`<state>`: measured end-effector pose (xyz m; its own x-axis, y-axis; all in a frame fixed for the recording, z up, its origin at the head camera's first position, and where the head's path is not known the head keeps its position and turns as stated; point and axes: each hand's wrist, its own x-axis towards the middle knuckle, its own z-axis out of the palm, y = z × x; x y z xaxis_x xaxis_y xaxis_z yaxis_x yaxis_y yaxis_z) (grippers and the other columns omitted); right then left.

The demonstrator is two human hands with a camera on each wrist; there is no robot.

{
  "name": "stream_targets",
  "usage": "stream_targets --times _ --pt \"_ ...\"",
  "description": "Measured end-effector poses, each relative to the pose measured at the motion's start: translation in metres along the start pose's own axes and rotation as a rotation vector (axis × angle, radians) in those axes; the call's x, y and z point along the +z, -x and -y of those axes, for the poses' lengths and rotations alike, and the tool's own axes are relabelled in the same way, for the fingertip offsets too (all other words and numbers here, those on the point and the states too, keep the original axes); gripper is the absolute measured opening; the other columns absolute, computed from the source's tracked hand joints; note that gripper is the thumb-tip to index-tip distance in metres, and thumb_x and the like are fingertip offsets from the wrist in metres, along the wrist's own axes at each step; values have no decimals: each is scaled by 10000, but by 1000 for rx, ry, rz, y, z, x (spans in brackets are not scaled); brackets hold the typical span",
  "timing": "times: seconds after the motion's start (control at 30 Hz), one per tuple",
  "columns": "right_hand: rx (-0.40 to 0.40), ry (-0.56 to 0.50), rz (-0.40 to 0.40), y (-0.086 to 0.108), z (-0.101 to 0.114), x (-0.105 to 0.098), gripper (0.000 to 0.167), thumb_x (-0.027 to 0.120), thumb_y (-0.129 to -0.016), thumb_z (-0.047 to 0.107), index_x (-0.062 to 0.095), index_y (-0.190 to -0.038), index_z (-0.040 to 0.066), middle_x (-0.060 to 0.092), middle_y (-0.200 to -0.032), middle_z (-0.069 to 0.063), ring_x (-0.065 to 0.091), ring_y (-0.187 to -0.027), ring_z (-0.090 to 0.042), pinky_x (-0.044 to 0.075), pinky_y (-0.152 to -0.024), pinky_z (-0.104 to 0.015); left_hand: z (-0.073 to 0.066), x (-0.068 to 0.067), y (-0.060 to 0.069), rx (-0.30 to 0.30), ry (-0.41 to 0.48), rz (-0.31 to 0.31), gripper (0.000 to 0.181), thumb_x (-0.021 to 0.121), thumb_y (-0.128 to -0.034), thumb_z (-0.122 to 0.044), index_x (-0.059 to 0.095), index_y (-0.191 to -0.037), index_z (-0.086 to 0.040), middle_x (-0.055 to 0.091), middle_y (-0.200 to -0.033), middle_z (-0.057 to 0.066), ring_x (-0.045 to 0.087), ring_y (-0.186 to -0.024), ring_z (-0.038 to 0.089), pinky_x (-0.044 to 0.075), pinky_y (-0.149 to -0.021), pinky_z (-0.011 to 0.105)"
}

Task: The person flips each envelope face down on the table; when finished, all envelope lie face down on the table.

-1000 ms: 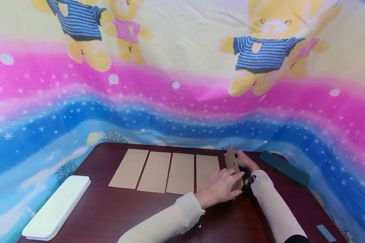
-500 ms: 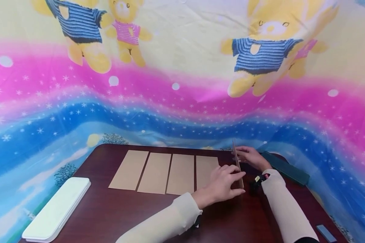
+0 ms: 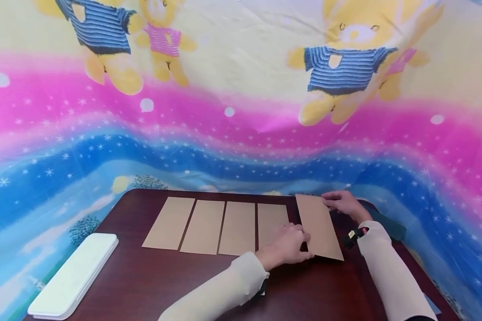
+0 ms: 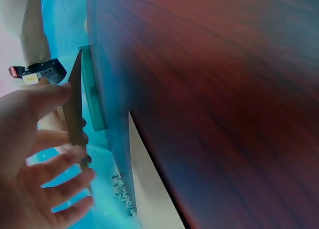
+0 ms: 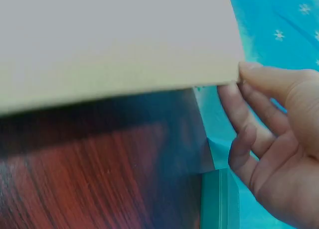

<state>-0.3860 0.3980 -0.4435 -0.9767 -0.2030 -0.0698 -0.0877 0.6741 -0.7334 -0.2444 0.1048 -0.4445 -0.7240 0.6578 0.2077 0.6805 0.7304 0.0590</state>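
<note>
A brown rectangular card (image 3: 321, 227) is tilted above the dark table at the right end of a row of similar cards. My left hand (image 3: 287, 245) is at its near left corner, thumb and fingers on the edge; in the left wrist view the thumb and fingers of the left hand (image 4: 45, 154) meet the card (image 4: 75, 99), seen edge-on. My right hand (image 3: 345, 205) holds the far right corner. Up close, the right hand (image 5: 279, 134) pinches the card (image 5: 124, 45) between thumb and fingertips, other fingers loosely bent.
Several brown cards (image 3: 237, 227) lie flat in a row to the left. A white case (image 3: 74, 274) sits at the table's left edge. Behind the right forearm is a dark green box (image 3: 395, 229), with a small grey-blue block (image 3: 431, 303) nearer. A printed cloth (image 3: 241, 151) hangs behind.
The card went from nearly upright to leaning down rightward, its plain brown face now showing. My right hand moved right with the far edge; my left hand shifted slightly left and down.
</note>
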Motion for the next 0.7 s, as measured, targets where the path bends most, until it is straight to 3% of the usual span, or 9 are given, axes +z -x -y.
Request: stream_targets --times 0.1,0.23,0.43,0.57,0.7 --pt "14 76 21 2 1 3 480 611 -1043 275 568 -1452 29 625 -1376 -271 735 -1017 -257 576 -802 -392 -3 4 -7 0 -13 84 271 689 -904 -613 743 -975 -357 685 -998 -148 597 -879 94 466 -843 284" --pt "14 152 56 2 5 11 448 611 -1039 204 573 -1434 -3 646 -1314 -283 737 -991 -283 593 -813 -447 -3 10 -13 -15 -30 145 252 728 -883 -591 724 -836 -344 679 -912 -166 603 -861 89 463 -826 286" --pt "66 249 105 1 10 21 462 612 -1029 150 542 -1453 -18 730 -1081 -184 716 -884 -224 593 -797 -447 -2 15 -15 -19 -51 171 224 738 -873 -596 738 -805 -382 664 -944 -177 581 -896 79 463 -836 261" --pt "62 254 118 1 12 24 480 599 -1035 157 514 -1476 -15 711 -953 -121 670 -813 -193 598 -785 -437 -4 15 -15 -31 -65 183 197 748 -866 -594 760 -818 -403 645 -976 -169 507 -940 81 418 -867 239" --pt "51 251 116 1 11 29 490 598 -1041 179 505 -1484 -9 686 -986 -135 661 -811 -194 611 -801 -443 -5 15 -13 -43 -49 190 185 759 -864 -576 766 -811 -398 638 -980 -159 425 -979 104 362 -883 238"
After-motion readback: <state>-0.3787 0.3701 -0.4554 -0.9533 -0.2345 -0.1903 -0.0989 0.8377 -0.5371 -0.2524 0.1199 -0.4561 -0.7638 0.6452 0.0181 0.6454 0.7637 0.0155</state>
